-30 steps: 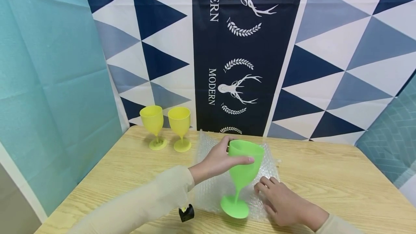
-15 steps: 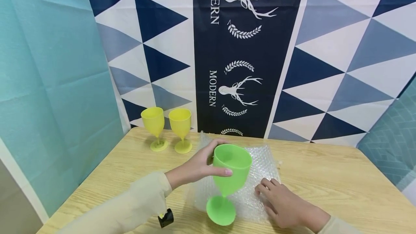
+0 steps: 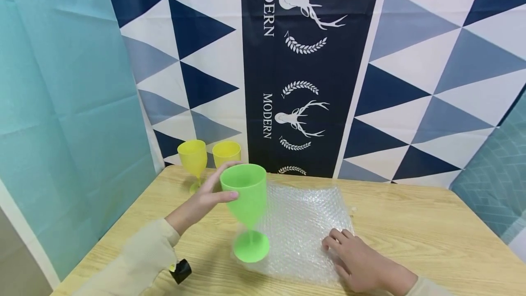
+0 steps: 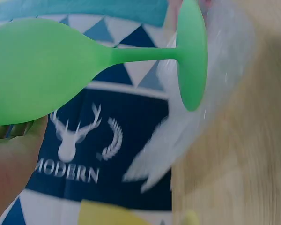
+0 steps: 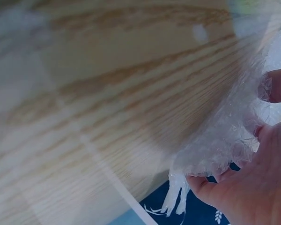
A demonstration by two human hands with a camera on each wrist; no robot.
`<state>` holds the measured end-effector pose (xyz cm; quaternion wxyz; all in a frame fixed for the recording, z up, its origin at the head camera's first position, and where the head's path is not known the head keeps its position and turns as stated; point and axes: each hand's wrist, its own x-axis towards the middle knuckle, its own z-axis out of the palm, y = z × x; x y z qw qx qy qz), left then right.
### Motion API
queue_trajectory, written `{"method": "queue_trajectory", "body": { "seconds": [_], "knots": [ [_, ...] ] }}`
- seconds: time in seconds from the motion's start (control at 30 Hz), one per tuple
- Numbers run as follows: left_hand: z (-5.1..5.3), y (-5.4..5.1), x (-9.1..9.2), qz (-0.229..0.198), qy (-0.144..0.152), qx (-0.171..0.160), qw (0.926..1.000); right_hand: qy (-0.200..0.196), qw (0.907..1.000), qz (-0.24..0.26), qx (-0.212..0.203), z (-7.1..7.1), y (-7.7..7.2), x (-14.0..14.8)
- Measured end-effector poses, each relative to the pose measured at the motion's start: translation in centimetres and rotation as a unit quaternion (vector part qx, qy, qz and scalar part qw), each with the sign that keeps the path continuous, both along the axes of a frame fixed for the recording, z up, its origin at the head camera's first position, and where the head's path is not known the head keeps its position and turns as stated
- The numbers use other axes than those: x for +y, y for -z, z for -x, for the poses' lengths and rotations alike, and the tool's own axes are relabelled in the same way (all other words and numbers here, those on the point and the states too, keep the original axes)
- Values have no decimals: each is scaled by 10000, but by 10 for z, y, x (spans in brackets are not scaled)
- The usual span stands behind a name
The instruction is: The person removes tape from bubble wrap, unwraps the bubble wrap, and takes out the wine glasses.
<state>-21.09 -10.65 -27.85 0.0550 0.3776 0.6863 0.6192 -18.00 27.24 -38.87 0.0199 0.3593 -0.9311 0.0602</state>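
A light green goblet is upright in the head view, above the left part of a sheet of bubble wrap. My left hand grips its bowl from the left side, thumb across the front; the other fingers are mostly hidden behind the bowl. The left wrist view shows the goblet's stem and round foot apart from the table. On the right edge of the bubble wrap rests my right hand, fingers loosely bent. Clear wrap lies against those fingers in the right wrist view.
Two yellow goblets stand at the back left of the wooden table; my left hand and the green goblet partly cover the right one. A patterned cloth hangs along the back edge. Teal cloth borders the left side.
My left hand has carried the green goblet leftward from over the middle of the bubble wrap, and the goblet's tilt has straightened. The right hand has stayed on the wrap's edge.
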Motion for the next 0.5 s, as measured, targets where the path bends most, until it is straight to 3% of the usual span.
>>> {"method": "queue_trajectory", "body": {
  "seconds": [0.1,0.33,0.5],
  "knots": [
    [3,4,-18,-97,-298,120,9994,-43,10000,21,28,0,1,0],
    [17,16,-51,-573,-985,203,9933,-451,9958,267,756,0,4,1],
    [26,31,-73,-660,-1535,155,9858,-354,9983,224,406,1,3,1]
  ]
}}
